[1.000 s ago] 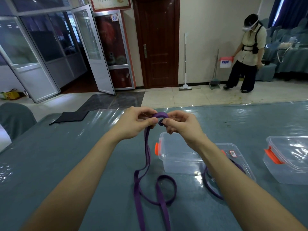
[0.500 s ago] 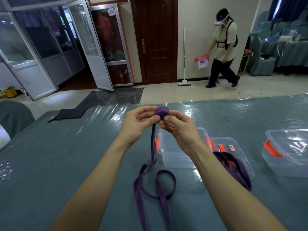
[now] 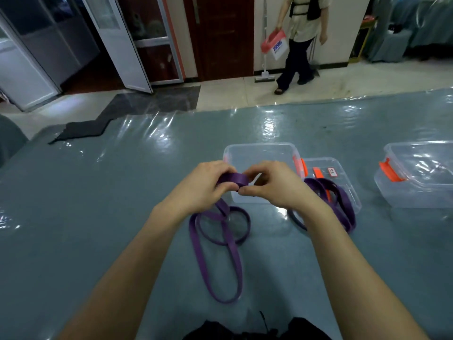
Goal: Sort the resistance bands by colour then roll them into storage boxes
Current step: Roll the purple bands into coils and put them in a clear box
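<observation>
- Purple resistance band (image 3: 232,179) is up off the counter (image 3: 122,217), its started coil held between both hands just in front of the open storage box (image 3: 259,153).
- Left hand (image 3: 203,187) has its fingers curled over the coil with the thumb beneath. Right hand (image 3: 274,187) pinches the coil's near edge between thumb and forefinger, the other fingers curled above.
- Loose tail (image 3: 220,244) drops from the coil and lies in crossed loops on the counter. Plenty left to wind, I'd say.
- Doing it well probably means steady tension, edges flush so the coil doesn't cone, and the tail fed in flat.
- Those crossed loops look like the snag and should be shaken out before they reach the coil. Stretchy strap like this will likely spring open if the pinch slackens.
- Second purple band (image 3: 340,202) is draped over what looks like a clear lid (image 3: 343,168) just right of the box, partly behind the right wrist.
- Another clear box (image 3: 416,175) with an orange latch sits well apart to the right.
- Beyond the counter a person (image 3: 301,33) crosses the floor, well clear of the work.
</observation>
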Available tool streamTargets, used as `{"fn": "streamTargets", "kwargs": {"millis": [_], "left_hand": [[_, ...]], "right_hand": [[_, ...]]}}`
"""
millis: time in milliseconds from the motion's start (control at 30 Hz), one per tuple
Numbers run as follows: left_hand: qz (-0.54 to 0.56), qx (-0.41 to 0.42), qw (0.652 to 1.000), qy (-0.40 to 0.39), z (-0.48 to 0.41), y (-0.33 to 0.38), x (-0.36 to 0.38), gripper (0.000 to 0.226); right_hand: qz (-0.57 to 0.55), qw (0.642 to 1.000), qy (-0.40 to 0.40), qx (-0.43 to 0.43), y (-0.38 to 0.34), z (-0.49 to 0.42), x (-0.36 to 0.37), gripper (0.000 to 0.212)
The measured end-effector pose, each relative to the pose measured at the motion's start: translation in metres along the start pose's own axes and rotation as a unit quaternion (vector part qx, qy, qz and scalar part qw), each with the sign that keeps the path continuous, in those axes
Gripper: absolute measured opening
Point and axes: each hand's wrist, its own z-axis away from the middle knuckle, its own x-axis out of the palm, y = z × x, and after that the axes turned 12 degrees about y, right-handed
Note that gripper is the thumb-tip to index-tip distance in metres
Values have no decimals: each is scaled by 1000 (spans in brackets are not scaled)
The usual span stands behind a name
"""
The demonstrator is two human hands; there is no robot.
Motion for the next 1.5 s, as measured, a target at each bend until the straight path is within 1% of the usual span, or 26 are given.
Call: {"fn": "streamTargets", "kwargs": {"millis": [33, 67, 100, 167, 200, 267, 333, 433, 500, 633, 667, 700, 733, 800, 867, 900, 967, 1000, 1033, 1067, 1100, 1200, 1300, 1333, 1400, 1500], "left_hand": [[-6, 6, 1000, -12, -3, 2, -4, 21], [0, 6, 1000, -17, -5, 2, -7, 22], [26, -8, 1000, -15, -7, 1, -11, 24], [133, -81, 988, 21, -7, -1, -13, 24], [197, -124, 971, 54, -7, -1, -10, 25], [306, -193, 923, 130, -4, 7, 0, 29], [370, -217, 887, 174, 3, 15, 13, 34], [435, -232, 852, 177, 15, 16, 27, 43], [470, -254, 826, 180, 20, 15, 31, 47], [526, -304, 773, 180, 23, 21, 39, 41], [533, -308, 768, 178, 25, 22, 40, 40], [525, -307, 773, 180, 26, 22, 40, 38], [501, -302, 790, 183, 27, 22, 38, 38], [431, -294, 834, 180, 31, 17, 35, 37], [373, -283, 868, 163, 35, 11, 30, 30], [349, -272, 884, 150, 36, 9, 29, 28], [307, -249, 911, 123, 36, 10, 24, 28], [289, -239, 920, 110, 34, 11, 21, 28], [274, -229, 929, 97, 32, 13, 17, 28], [261, -218, 937, 82, 29, 14, 13, 27], [255, -209, 942, 67, 26, 15, 8, 26], [287, -193, 937, 53, 18, 14, -2, 26], [354, -195, 913, 65, 18, 11, 1, 30], [379, -204, 900, 73, 18, 10, 5, 33], [397, -230, 882, 108, 20, 11, 14, 37], [410, -255, 861, 156, 19, 18, 26, 29]], "right_hand": [[12, 1000, -3, -17, -3, 3, 0, 20], [-9, 1000, 0, -23, -5, 5, 0, 15], [-56, 998, 4, -19, -5, 8, 0, 11], [-157, 987, 30, -1, -6, 13, 3, 10], [-192, 980, 51, 6, -6, 14, 5, 11], [-252, 964, 88, 14, -6, 15, 10, 14], [-291, 949, 117, 18, -4, 16, 13, 17], [-307, 940, 143, 28, 2, 17, 20, 22], [-316, 937, 147, 28, 5, 17, 25, 25], [-353, 923, 148, 44, 10, 19, 34, 29], [-357, 922, 145, 48, 11, 20, 35, 29], [-356, 923, 139, 48, 13, 21, 36, 30], [-353, 926, 127, 45, 14, 21, 35, 30], [-344, 935, 74, 42, 15, 22, 29, 32], [-305, 951, 9, 38, 15, 21, 19, 43], [-266, 963, -9, 34, 14, 20, 13, 47], [-153, 988, -3, 6, 13, 16, 5, 43], [-99, 995, 7, -13, 12, 15, 3, 37], [-69, 997, 11, -25, 10, 15, 3, 33], [-69, 997, 10, -27, 8, 16, 3, 29], [-98, 995, 7, -20, 6, 17, 4, 26], [-203, 979, 13, -2, 5, 20, 3, 21], [-214, 975, 48, -31, 7, 19, 4, 21], [-214, 974, 64, -36, 8, 19, 5, 20], [-222, 970, 94, -37, 8, 18, 6, 17], [-256, 958, 124, -26, 6, 18, 9, 17]]}}
